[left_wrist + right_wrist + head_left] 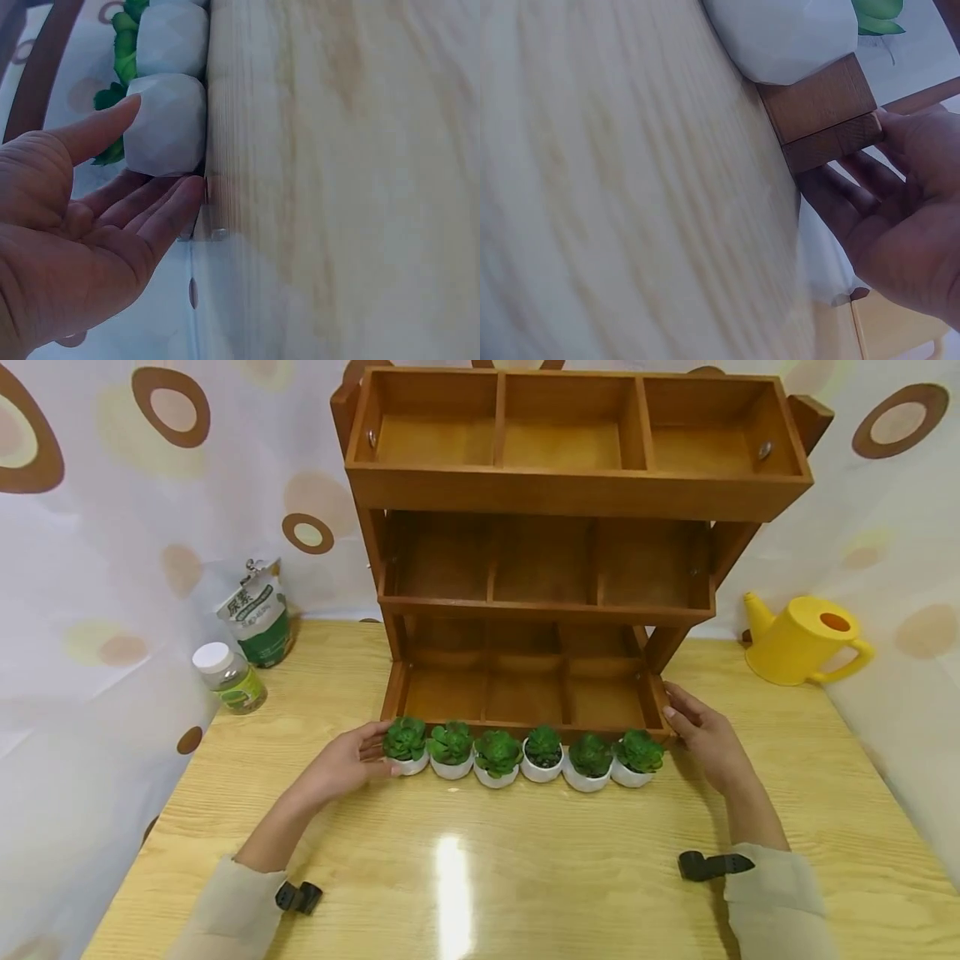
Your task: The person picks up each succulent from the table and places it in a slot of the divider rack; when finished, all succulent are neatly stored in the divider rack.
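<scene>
A row of several potted succulents in white faceted pots stands on the table along the front of a three-tier wooden shelf [570, 493]. At the row's left end, my left hand [347, 766] touches the leftmost succulent [405, 741]; in the left wrist view the thumb lies against its pot [166, 124], with loosely extended fingers beside it. My right hand [705, 739] rests at the shelf's lower right corner. In the right wrist view, its thumb meets the top of the side board [832, 146] and its fingers lie along the outer side, partly hidden.
A yellow watering can [802, 643] stands at the back right of the table [570, 877]. Toward the back left are a white-lidded jar [231, 678] and a green-and-white pouch [258, 618]. Patterned cloth [187, 527] hangs behind and at the sides.
</scene>
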Available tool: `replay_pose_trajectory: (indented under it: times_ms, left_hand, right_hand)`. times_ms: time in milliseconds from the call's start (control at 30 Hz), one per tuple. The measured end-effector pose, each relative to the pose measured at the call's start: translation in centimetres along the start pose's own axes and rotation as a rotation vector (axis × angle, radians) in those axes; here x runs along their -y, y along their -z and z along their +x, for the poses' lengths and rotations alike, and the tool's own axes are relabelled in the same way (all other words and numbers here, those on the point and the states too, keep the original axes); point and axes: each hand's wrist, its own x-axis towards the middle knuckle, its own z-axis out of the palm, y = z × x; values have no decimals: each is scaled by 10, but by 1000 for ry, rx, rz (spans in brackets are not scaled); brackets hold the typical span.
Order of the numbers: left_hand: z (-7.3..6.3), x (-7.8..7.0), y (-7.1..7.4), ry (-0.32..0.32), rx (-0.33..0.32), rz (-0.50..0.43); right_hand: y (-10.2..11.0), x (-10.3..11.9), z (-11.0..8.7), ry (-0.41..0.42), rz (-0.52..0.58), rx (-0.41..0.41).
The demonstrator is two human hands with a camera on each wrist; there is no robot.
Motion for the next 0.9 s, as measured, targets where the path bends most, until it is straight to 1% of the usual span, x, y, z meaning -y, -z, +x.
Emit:
replay_pose_trajectory:
  times_ms: [67, 133, 233, 400, 600, 700, 767, 900]
  left_hand:
    - [-2, 2, 0, 1, -6, 30]
    - [-4, 3, -1, -3, -26, 53]
    - [-4, 3, -2, -18, -47, 87]
    - [-3, 1, -5, -19, -75, 125]
    - [2, -6, -12, -40, -119, 212]
    - [2, -8, -14, -36, -122, 242]
    - [1, -8, -14, -20, -124, 247]
    - [-1, -8, -12, -19, -131, 274]
  right_hand:
    - [-3, -1, 0, 6, -1, 7]
    - [-5, -2, 1, 8, 2, 8]
    - [-6, -4, 2, 4, -10, 0]
    - [-6, -6, 0, -7, -48, -31]
    - [-4, -6, -3, -9, -26, -54]
    - [-5, -7, -3, -3, -3, -48]
    - [-5, -7, -2, -2, 4, -44]
    - [-6, -6, 0, 7, -25, -49]
